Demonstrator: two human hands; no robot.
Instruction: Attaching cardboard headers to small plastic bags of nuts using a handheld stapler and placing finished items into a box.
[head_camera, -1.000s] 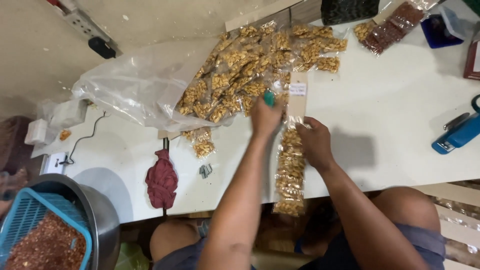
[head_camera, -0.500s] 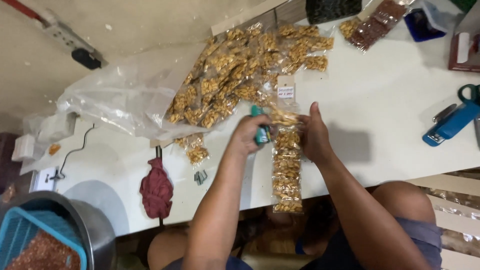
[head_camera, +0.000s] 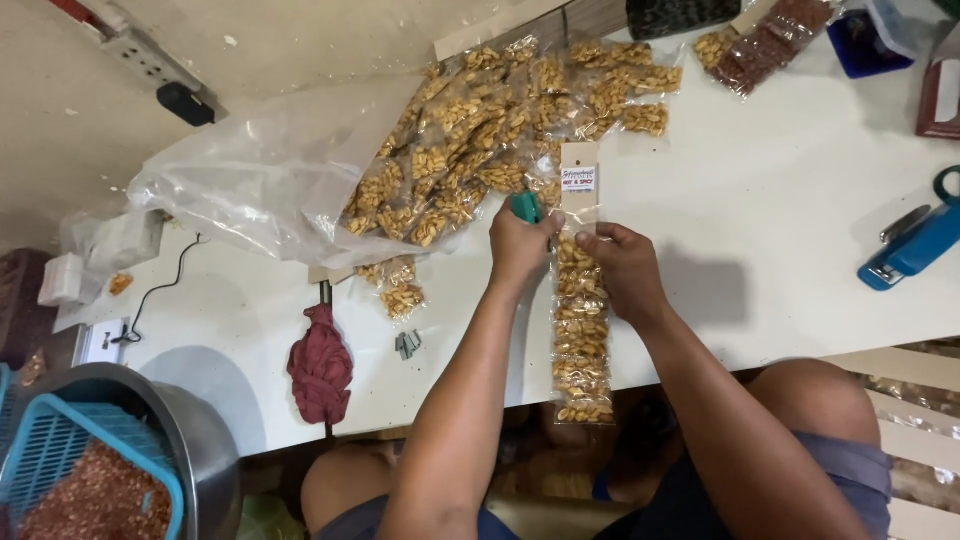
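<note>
Below the table edge, my two forearms rise from my lap and converge at the middle of the white table (head_camera: 760, 230). My left hand (head_camera: 520, 245) is curled into a fist around a small green stapler (head_camera: 526, 207), whose tip pokes out above the knuckles, just beside the card header (head_camera: 579, 178). My right hand (head_camera: 625, 265) lies palm down with fingers bent, pinching the upper part of the long clear peanut strip (head_camera: 581, 330); that strip runs from the header toward me and hangs past the table edge. Left of my arms I see a red cloth (head_camera: 320, 365) and a few loose staples (head_camera: 406, 344). Farther off sits the pile of peanut packs (head_camera: 500, 140) on a clear bag (head_camera: 250, 180), and a blue stapler (head_camera: 910, 245) well to the right.
</note>
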